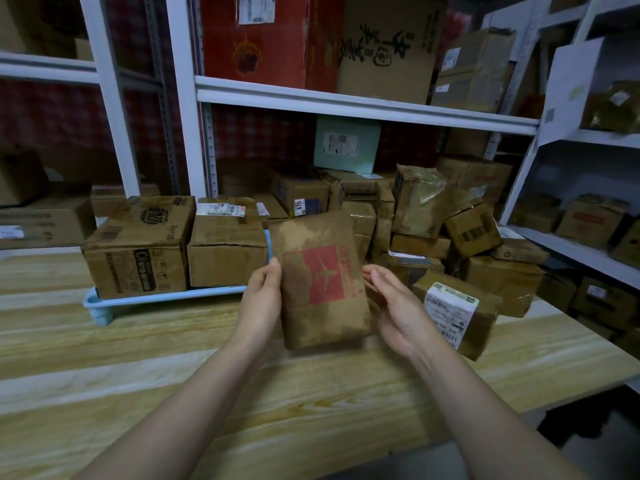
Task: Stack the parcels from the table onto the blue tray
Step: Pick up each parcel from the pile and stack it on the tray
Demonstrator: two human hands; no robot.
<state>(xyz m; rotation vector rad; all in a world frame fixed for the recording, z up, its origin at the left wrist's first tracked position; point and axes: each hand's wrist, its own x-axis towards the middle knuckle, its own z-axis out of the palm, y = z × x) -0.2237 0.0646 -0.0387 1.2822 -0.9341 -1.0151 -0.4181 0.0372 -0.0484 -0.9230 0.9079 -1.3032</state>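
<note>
Your left hand grips the red-printed parcel by its left edge, thumb on the front, and holds it upright just right of the blue tray. Your right hand is open with relaxed fingers at the parcel's right edge; whether it touches is unclear. A large box and a smaller box sit side by side on the tray.

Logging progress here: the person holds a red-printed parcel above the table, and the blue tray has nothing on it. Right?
No. The blue tray carries two boxes side by side, a wide box and a narrower box, as the head view shows. The person does hold the red-printed parcel above the table.
</note>
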